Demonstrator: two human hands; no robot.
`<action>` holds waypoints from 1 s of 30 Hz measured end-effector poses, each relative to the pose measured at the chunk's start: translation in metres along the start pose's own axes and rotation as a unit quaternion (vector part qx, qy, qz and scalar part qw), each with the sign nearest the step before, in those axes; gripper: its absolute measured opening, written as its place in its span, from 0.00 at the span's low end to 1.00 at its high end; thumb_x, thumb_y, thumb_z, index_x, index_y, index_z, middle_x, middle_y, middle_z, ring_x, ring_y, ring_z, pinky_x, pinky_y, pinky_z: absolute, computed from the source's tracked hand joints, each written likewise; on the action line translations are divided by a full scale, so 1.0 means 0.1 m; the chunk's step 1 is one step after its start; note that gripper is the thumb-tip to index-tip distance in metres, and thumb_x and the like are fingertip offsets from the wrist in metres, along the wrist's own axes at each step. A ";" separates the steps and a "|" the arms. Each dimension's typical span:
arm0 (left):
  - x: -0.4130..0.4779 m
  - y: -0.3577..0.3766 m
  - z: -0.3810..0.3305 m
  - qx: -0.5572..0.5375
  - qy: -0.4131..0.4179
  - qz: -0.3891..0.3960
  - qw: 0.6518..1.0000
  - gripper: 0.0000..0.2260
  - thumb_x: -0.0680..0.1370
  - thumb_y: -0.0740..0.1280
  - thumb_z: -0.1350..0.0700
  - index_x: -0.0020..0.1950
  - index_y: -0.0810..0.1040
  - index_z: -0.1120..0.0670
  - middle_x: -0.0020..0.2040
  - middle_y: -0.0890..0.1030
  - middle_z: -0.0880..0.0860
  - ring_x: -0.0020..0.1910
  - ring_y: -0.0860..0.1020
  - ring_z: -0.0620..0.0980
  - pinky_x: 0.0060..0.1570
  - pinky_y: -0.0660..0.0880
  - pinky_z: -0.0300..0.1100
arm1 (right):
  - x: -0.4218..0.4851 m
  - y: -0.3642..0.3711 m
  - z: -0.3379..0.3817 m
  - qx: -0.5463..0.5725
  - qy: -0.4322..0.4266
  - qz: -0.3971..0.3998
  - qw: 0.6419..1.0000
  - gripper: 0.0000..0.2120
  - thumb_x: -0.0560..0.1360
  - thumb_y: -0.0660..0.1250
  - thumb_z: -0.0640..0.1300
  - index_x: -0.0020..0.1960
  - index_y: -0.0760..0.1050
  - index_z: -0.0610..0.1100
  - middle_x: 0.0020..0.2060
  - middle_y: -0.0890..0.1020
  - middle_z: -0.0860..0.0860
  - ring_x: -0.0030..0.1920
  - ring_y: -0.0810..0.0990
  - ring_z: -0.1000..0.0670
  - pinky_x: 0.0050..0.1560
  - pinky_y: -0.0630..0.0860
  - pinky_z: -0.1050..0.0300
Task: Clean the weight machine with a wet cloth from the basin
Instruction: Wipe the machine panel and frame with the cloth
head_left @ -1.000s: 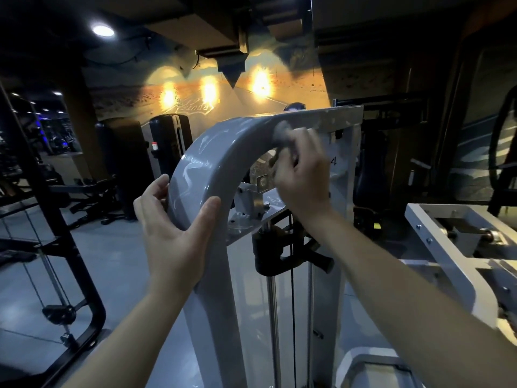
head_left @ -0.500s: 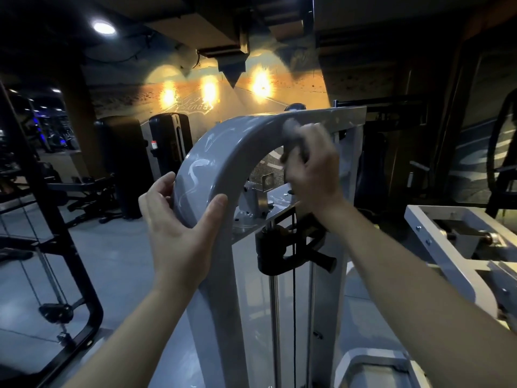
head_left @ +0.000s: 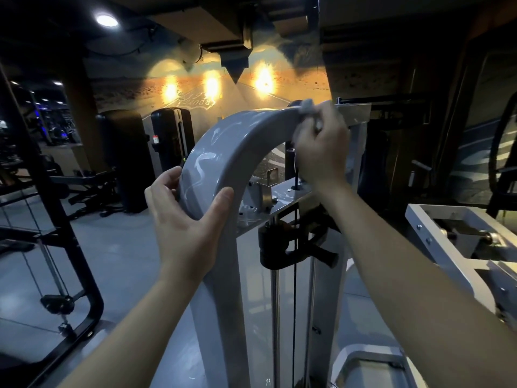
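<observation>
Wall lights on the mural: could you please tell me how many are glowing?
3: left light, middle light, right light, in a row above the grey arch. Others may be hidden.

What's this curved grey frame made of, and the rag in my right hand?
The curved frame is probably steel with glossy grey paint or powder coat: it mirrors lights and shows wet streaks. The cloth, bunched in the right hand, looks like soft grey fabric; weave too blurred.

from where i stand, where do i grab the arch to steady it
The arch's lower bend, from the front: the flat band is narrow enough to span, as the left hand shows, thumb on one edge, fingers on the other, clear of the cloth.
</observation>
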State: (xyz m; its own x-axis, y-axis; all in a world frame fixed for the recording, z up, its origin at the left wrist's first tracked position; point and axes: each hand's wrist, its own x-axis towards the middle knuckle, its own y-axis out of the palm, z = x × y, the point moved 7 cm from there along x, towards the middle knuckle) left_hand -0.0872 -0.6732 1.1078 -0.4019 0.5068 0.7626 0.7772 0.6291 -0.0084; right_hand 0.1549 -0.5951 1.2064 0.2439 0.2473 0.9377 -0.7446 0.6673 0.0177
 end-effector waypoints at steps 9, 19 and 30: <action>0.00 0.01 0.03 -0.003 0.000 0.001 1.000 0.32 0.69 0.72 0.34 0.67 0.67 0.46 0.63 0.68 0.49 0.62 0.72 0.45 0.63 0.75 0.45 | -0.49 0.02 0.45 0.014 -0.133 0.057 0.989 0.04 0.77 0.63 0.30 0.47 0.77 0.33 0.41 0.72 0.47 0.41 0.69 0.51 0.45 0.64 0.68; 0.00 0.02 0.03 -0.001 0.004 0.001 1.000 0.31 0.70 0.72 0.35 0.65 0.67 0.46 0.62 0.68 0.50 0.61 0.72 0.45 0.59 0.74 0.41 | -0.41 0.02 0.31 0.038 -0.047 0.045 0.997 0.05 0.77 0.62 0.31 0.46 0.75 0.38 0.39 0.73 0.49 0.37 0.69 0.52 0.39 0.63 0.66; -0.01 0.00 0.01 0.017 0.001 0.003 1.000 0.28 0.70 0.72 0.35 0.62 0.66 0.47 0.61 0.70 0.56 0.59 0.72 0.53 0.58 0.76 0.51 | -0.30 0.00 0.07 0.032 0.015 0.017 0.999 0.06 0.77 0.61 0.33 0.44 0.72 0.41 0.38 0.74 0.48 0.38 0.70 0.50 0.39 0.69 0.59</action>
State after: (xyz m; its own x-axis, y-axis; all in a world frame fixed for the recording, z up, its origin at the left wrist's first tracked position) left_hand -0.0869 -0.6732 1.1066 -0.3960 0.5092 0.7641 0.7631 0.6453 -0.0346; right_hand 0.1432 -0.6077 1.1804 0.2361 0.2911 0.9271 -0.7911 0.6116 0.0094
